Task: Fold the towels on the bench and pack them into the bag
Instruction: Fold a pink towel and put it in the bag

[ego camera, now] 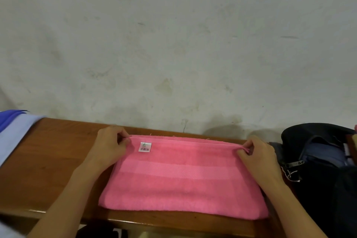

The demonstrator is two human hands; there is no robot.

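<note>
The pink towel (183,177) lies folded flat on the wooden bench (48,160), white label (145,147) up near its far left corner. The left hand (108,147) pinches that far left corner, fingers curled; the right hand (258,152) pinches the far right corner likewise. A dark bag (318,160) sits at right, touching the bench end. Blue towels (13,127) rest far left.

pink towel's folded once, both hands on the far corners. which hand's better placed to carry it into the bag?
Right, probably. The right hand pinches the pink towel corner nearest the dark bag, which sits just past that end. The left hand grips the opposite corner.
</note>
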